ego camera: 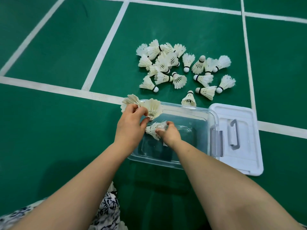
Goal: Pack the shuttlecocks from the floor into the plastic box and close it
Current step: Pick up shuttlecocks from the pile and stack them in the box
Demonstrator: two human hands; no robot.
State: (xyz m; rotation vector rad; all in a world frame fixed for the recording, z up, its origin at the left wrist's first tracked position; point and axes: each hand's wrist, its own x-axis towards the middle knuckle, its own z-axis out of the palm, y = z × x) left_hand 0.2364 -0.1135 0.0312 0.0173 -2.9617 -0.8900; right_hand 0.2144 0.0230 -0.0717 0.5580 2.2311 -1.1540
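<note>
A clear plastic box [191, 112] sits open on the green floor in front of me. My left hand [131, 123] hovers over its far left corner and grips two white feather shuttlecocks [152, 107], their skirts fanned upward. My right hand [167, 132] reaches down inside the box and pinches another shuttlecock [152, 129] lying on its side near the left wall. A pile of several white shuttlecocks [181, 68] lies on the floor just beyond the box. The box's white lid [244, 156] with a grey handle lies flat to the right, touching the box.
White court lines [103, 47] cross the green floor around the pile and the box. A patterned black-and-white garment [108, 208] shows at the bottom edge, between my forearms. One shuttlecock [189, 99] stands right against the box's far rim.
</note>
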